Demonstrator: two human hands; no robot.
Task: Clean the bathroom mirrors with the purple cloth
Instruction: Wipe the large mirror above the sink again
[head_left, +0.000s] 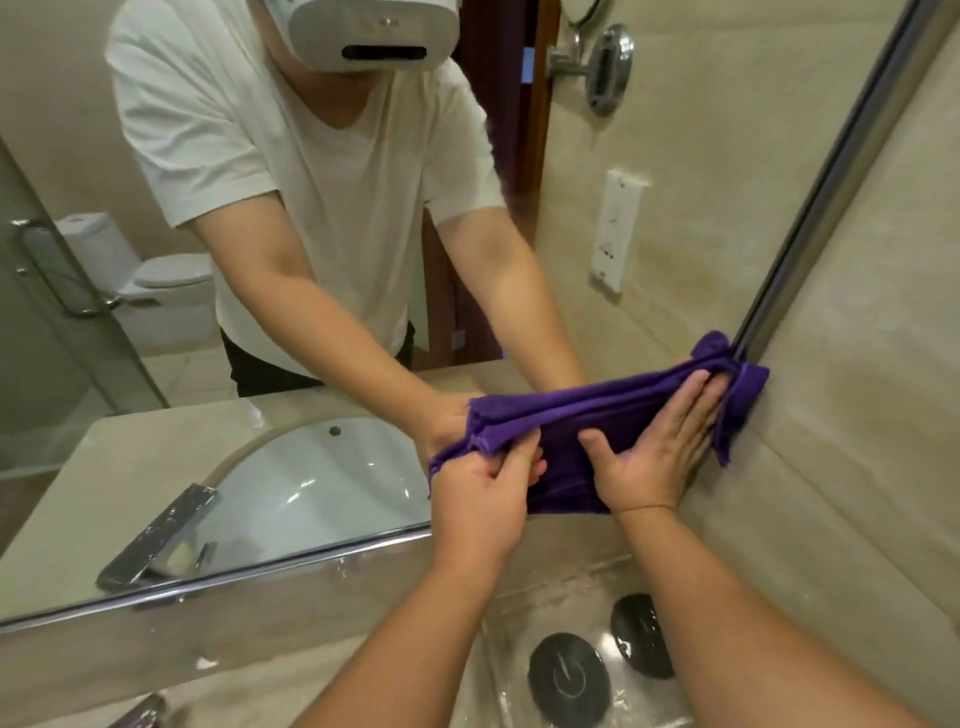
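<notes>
The purple cloth (566, 467) is spread against the lower right corner of the large wall mirror (322, 291), reaching the mirror's chrome frame and the tiled side wall. My right hand (654, 447) presses flat on the cloth with straight fingers pointing up toward the corner. My left hand (488, 493) pinches the cloth's bunched left end between thumb and curled fingers. Both hands and the cloth are doubled in the mirror's reflection.
The mirror's chrome frame (810, 208) runs up the right side and along the bottom. A clear tray with two round black lids (569, 680) sits on the counter below my arms. The mirror reflects a sink, a faucet, a toilet and a wall-mounted round mirror.
</notes>
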